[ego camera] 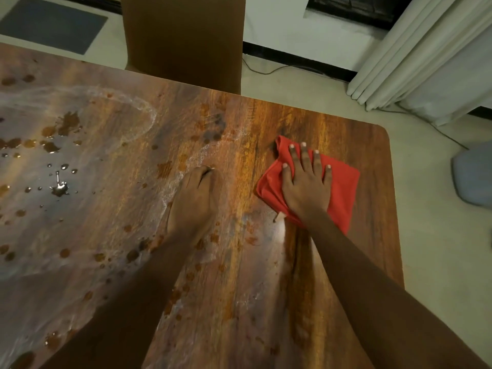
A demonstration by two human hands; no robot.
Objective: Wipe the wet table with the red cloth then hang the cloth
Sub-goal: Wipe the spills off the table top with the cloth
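The red cloth [340, 182] lies crumpled on the wooden table [367, 235] near its far right corner. My right hand [306, 185] presses flat on the cloth, fingers spread. My left hand [195, 198] rests on the table to the left of the cloth, fingers curled under, holding nothing. Water drops and smeared wet streaks [58, 187] cover the left and middle of the table; the strip around the cloth looks drier.
A brown chair back [183, 35] stands against the table's far edge. White curtains [426, 54] hang at the back right, with a cable on the floor beside them. A pale grey object [472, 174] lies on the floor right of the table.
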